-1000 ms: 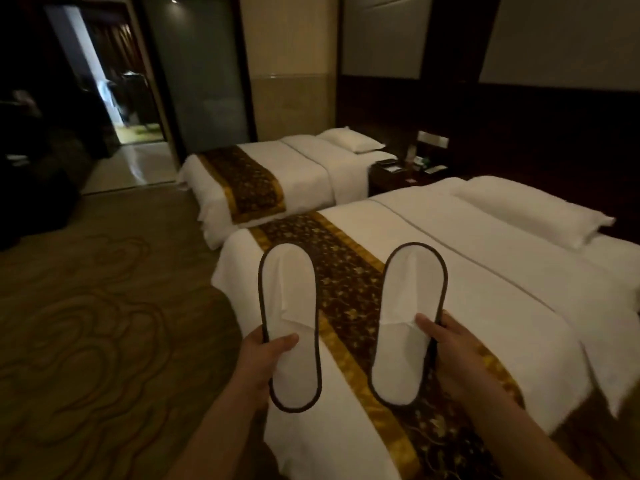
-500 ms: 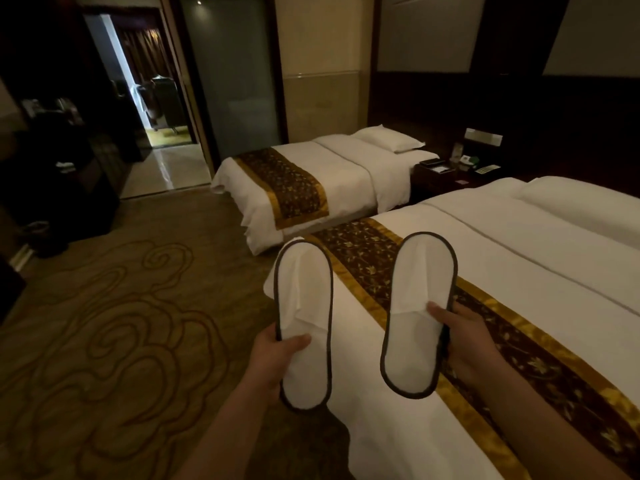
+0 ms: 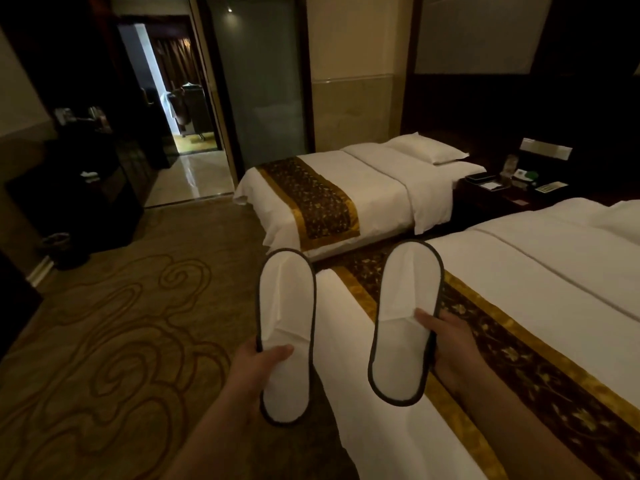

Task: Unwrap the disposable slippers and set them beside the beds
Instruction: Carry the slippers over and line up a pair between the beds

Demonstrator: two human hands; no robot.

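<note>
Two flat white disposable slippers with dark trim are held up in front of me, no wrapper on them. My left hand [image 3: 254, 363] grips the left slipper [image 3: 285, 327] near its heel, thumb on top. My right hand [image 3: 450, 344] grips the right slipper [image 3: 403, 317] at its edge, thumb across the sole. Both slippers hang over the foot corner of the near bed [image 3: 540, 282], which has white linen and a brown-gold runner. The far bed [image 3: 388, 188] stands beyond it.
A dark nightstand [image 3: 498, 195] with small items sits between the beds, with a narrow gap of floor in front of it. Patterned carpet [image 3: 114, 334] spreads to the left. A dark cabinet [image 3: 86, 202] and a small bin [image 3: 57, 245] stand at left; a doorway [image 3: 180, 109] opens beyond.
My view has swung left and forward along the near bed's foot. The far bed and doorway have drifted right and closer. Both hands keep holding the slippers the same way.
</note>
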